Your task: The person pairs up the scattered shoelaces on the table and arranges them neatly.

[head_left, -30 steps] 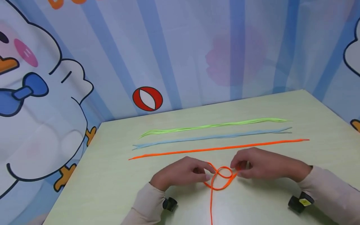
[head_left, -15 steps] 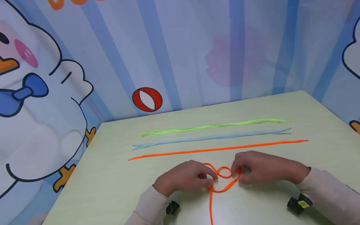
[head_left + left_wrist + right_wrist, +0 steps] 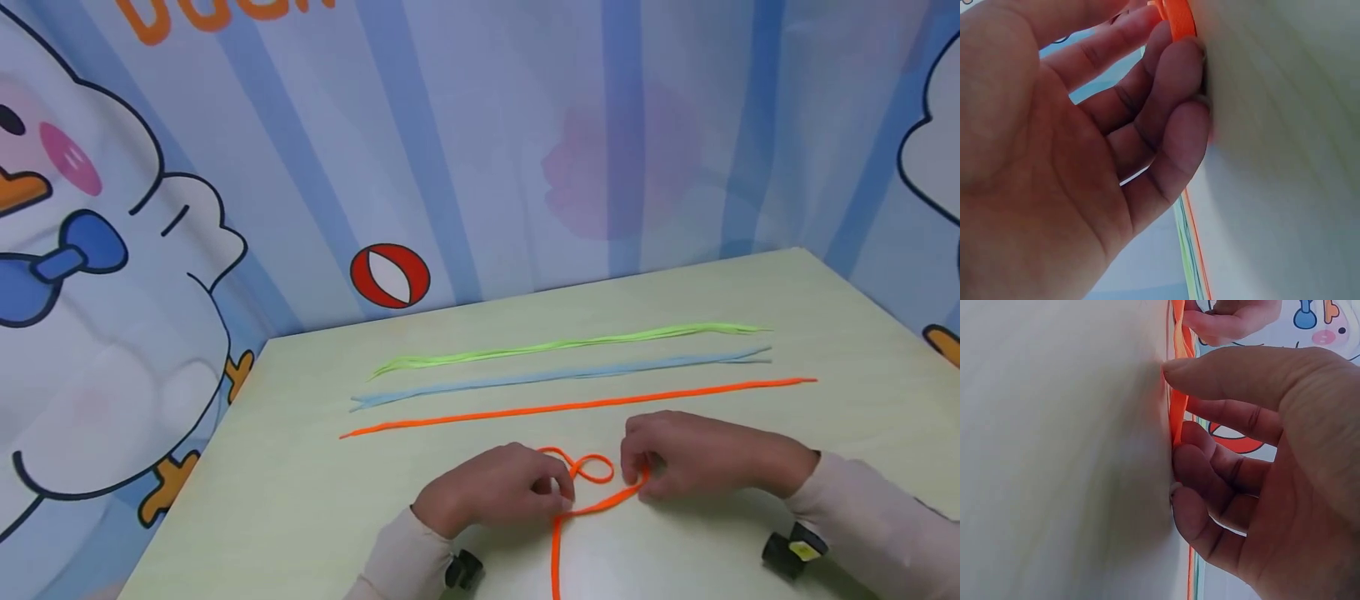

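Observation:
An orange shoelace point(image 3: 609, 502) lies in a small loop on the table, with a tail running toward the near edge. My left hand point(image 3: 495, 492) pinches it on the left, thumb and index finger together near where the tail bends off. In the left wrist view, the orange shoelace point(image 3: 1180, 22) shows at the fingertips, the other fingers curled close to the tabletop. On the right, my right hand point(image 3: 701, 457) pinches the other side of the lace between thumb and fingers. The right wrist view shows the flat lace point(image 3: 1177, 415) passing behind the thumb. The small loop sits between both hands.
Beyond the hands, a straight orange lace point(image 3: 577, 406), blue laces point(image 3: 562, 377) and green laces point(image 3: 570, 343) lie in rows across the pale table point(image 3: 300, 500). A printed cartoon curtain point(image 3: 510, 167) stands behind the table.
My left hand has moved slightly right and nearer me, now pinching the lace by the tail. The big lower curve has become a straighter stretch between the hands. The view has tilted slightly upward.

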The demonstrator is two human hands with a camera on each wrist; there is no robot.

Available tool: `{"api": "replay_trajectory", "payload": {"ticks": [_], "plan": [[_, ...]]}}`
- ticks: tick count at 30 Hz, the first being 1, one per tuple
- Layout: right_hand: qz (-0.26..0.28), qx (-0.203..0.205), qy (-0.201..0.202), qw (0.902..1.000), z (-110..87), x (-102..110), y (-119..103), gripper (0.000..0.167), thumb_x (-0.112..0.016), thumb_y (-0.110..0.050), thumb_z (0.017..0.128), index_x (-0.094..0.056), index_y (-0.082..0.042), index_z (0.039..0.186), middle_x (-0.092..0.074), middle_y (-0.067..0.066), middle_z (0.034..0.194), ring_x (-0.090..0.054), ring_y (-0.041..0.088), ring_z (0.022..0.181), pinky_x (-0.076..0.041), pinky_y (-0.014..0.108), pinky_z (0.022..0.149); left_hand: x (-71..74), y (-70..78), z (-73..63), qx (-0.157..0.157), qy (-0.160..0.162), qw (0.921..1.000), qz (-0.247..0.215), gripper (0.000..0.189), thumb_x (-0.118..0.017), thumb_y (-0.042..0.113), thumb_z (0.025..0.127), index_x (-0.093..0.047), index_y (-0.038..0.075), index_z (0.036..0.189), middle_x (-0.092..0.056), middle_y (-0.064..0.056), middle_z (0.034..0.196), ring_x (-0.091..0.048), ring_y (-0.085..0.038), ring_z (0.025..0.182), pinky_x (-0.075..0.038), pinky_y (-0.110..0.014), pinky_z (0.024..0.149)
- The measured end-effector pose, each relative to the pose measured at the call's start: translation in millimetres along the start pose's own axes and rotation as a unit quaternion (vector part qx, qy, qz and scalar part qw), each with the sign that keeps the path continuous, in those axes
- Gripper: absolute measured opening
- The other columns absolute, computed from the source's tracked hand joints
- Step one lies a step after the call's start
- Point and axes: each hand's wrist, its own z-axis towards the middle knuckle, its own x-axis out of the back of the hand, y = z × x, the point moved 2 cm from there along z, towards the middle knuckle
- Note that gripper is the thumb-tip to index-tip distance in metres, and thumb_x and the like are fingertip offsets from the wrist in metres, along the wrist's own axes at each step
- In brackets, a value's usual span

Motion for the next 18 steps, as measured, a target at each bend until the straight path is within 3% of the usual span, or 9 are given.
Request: {"api": "replay_trajectory", "payload": {"ticks": [5,18], "plan": [[-0.003,0.001,-0.002,1.0,-0.7,-1.1,1.1,0.022,-0.077,-0.016,0.083,-0.067,-0.035,0.086,-0.055,-0.015,0.082,-0.053,0.005,0.076,-0.047,0.026,0.071,-3.2,1.7,-1.7,0.02,-0.006,0.9997,-0.014,0.007,-0.073,0.027,0.092,-0.067,0.026,0.089,-0.062,0.012,0.075,-0.054,-0.005,0.067,-0.045,-0.022,0.063],[0.005,-0.005,0.0,1.0,-0.4,-1.2,0.5,0.019,-0.074,-0.016,0.087,-0.064,-0.031,0.082,-0.055,-0.016,0.077,-0.054,0.004,0.071,-0.047,0.025,0.066,-4.5,0.4,-2.1,0.017,-0.016,0.9997,-0.011,0.014,-0.069,0.01,0.091,-0.064,0.023,0.087,-0.059,0.01,0.074,-0.051,-0.004,0.066,-0.045,-0.021,0.063]]}}
